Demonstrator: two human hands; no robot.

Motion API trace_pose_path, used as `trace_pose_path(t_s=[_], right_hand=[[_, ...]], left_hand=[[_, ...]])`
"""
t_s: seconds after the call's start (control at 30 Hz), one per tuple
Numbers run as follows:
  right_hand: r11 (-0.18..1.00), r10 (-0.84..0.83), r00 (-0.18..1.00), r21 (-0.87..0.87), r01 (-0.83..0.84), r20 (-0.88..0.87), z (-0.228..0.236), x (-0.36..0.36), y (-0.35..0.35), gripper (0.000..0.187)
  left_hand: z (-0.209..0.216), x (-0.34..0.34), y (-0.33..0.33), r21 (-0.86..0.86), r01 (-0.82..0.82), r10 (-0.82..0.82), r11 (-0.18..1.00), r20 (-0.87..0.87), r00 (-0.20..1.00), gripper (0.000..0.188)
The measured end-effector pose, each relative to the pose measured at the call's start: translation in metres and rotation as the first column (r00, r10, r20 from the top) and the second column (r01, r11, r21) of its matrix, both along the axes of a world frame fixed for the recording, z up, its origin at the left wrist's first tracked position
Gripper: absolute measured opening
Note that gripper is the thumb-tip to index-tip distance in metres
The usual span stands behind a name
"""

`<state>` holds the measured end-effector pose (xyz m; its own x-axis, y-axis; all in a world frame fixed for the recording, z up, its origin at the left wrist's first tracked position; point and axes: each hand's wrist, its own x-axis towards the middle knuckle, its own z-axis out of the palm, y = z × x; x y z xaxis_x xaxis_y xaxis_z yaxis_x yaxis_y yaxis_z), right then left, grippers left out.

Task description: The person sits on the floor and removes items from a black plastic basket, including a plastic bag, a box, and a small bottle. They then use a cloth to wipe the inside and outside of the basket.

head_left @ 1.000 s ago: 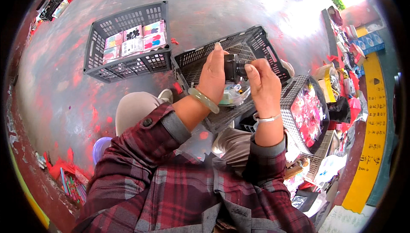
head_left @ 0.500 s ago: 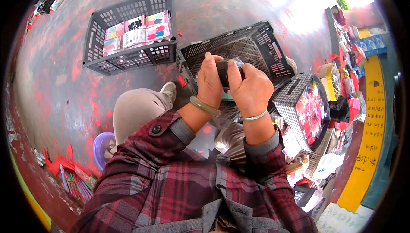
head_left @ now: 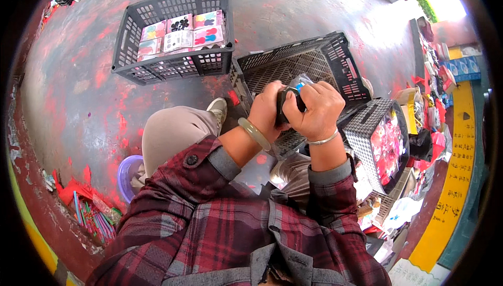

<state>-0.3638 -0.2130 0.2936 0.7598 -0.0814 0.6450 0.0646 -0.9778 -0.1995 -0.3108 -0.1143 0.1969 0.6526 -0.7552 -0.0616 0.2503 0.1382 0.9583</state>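
Between my two hands is a small dark bundle (head_left: 281,99), with clear plastic and a patch of blue showing at its far end. What kind of thing it is I cannot make out. My left hand (head_left: 264,109) closes on its left side. The fingers of my right hand (head_left: 315,109) are curled over its right side, thumb pressed on top. Both hands are above the near part of a black plastic crate (head_left: 327,58), whose slatted bottom shows behind them.
Farther left on the floor, a second black crate (head_left: 121,45) holds flat packs with colourful pictures. At right, a houndstooth-patterned bin (head_left: 361,128) contains red and pink packets, beside cluttered goods. A purple basin (head_left: 123,178) stands by my left knee, near bundled coloured sticks (head_left: 94,218).
My hands have turned the dark bundle and shifted their grip; its clear plastic with the blue patch now shows more. The whole view has shifted, so the crates appear farther right.
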Motion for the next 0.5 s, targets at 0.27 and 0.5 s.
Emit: trace_pose_path(t_s=[0.27, 0.5], right_hand=[[0.994, 0.065, 0.962, 0.096, -0.041, -0.264, 0.008, -0.012, -0.009, 0.033], [0.946, -0.252, 0.889, 0.094, 0.309, -0.382, 0.006, -0.019, 0.004, 0.035]], left_hand=[[0.017, 0.012, -0.011, -0.131, -0.107, -0.051, 0.986, -0.833, 0.551, 0.026], [0.038, 0.004, -0.014, -0.072, -0.173, 0.069, 0.982, -0.721, 0.690, 0.030]])
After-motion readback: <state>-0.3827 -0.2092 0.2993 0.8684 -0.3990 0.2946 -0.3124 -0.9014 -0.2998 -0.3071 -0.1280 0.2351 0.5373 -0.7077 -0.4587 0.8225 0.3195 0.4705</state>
